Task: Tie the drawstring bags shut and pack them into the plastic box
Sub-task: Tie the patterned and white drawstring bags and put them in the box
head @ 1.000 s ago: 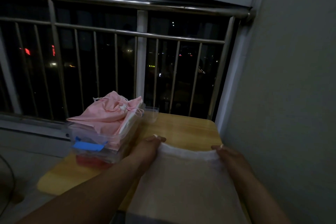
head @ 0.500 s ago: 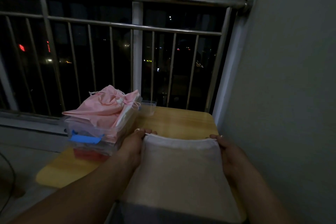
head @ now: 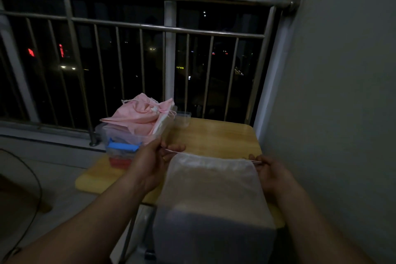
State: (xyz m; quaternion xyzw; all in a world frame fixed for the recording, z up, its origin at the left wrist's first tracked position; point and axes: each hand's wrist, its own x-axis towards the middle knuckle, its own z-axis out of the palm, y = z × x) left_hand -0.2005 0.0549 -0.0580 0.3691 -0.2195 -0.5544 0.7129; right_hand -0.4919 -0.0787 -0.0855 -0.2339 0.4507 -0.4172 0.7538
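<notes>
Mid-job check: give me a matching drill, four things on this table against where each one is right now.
Things:
1. white bag
2. pink bags
3. plastic box
4. clear cup

Places:
A. heaped over the box's top
B. at the far edge of the table, right of the box
C. pulled between left hand and right hand
D. on the table's left side, blue latch facing the camera

Pairs: 1-C, 2-A, 3-D, 4-B
</notes>
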